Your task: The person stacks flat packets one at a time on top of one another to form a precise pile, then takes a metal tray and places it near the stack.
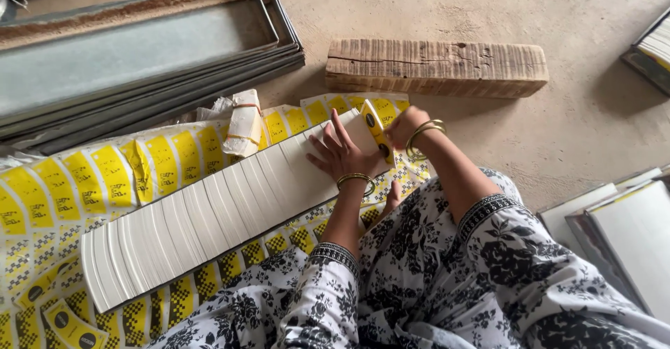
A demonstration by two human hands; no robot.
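Frame centre: left hand (340,155) laid flat, open, on fanned white cards (209,222); yellow card (377,134) pinched by right hand (405,127).

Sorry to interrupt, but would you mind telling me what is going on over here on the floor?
A person sits on the floor with a long fanned row of white cards lying across yellow printed sheets. The left hand presses flat on the right end of the row, while the right hand holds one yellow printed card just above that end. A small tied bundle lies on the sheets, with a wooden block and stacked metal trays beyond.
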